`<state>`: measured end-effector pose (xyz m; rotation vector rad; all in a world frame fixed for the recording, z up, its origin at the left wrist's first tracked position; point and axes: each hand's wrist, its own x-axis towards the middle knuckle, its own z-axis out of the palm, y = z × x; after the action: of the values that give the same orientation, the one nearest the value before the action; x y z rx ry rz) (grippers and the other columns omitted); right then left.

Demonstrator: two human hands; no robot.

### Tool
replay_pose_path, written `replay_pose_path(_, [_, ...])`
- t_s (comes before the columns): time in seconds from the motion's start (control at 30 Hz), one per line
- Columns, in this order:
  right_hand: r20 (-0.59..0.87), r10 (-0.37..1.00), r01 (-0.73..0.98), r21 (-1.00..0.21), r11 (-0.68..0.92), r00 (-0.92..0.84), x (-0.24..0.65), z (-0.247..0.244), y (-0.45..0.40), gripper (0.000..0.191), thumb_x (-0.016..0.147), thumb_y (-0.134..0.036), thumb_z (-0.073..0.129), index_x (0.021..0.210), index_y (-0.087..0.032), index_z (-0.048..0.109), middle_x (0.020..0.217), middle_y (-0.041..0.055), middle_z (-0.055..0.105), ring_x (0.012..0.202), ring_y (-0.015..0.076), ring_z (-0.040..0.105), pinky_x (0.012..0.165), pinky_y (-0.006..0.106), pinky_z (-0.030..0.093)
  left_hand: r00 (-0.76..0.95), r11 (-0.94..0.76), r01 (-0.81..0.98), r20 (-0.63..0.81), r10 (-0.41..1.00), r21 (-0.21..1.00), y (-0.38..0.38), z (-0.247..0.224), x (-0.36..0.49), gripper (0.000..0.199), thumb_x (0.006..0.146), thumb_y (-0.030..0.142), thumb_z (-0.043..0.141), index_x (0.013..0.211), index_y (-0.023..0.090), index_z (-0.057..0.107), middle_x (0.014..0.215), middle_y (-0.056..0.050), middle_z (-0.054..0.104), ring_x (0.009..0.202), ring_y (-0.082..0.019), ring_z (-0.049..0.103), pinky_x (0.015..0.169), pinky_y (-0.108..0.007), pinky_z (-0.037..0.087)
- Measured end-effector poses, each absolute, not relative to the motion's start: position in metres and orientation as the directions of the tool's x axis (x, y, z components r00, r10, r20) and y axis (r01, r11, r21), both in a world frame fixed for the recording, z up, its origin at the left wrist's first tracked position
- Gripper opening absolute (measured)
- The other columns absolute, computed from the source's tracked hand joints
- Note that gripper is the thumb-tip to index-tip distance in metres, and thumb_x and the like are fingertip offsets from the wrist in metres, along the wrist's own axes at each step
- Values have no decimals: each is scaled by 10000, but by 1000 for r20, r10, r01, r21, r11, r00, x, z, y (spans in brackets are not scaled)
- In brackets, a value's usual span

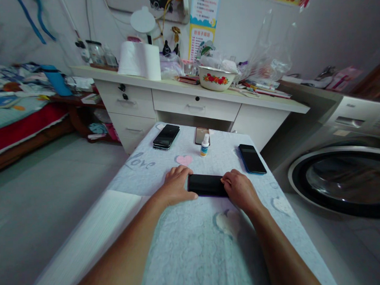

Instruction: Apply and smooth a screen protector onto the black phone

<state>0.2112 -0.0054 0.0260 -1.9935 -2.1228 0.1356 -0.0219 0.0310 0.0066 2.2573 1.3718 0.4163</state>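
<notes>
Item: black phone (207,185), flat on the pale cloth (188,239), just nearer me than the small dropper bottle (204,145). My left hand (176,186) grips its left end; my right hand (240,190) pinches its right end.

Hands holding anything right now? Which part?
Yes: a black phone lying flat on the table. Left hand grips its left end, right hand its right end.
</notes>
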Motion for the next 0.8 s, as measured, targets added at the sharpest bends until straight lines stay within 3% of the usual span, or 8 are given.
replay_pose_path(0.8, [68, 995, 988, -145, -57, 67, 216, 29, -6, 181, 881, -226, 489, 857, -187, 664, 864, 56, 616, 768, 148, 562, 665, 252, 330, 457, -406, 747, 38, 889, 526, 33, 5, -23, 603, 569, 417, 734, 1102, 265, 495, 1186, -37, 497, 1118, -270, 437, 963, -387, 372])
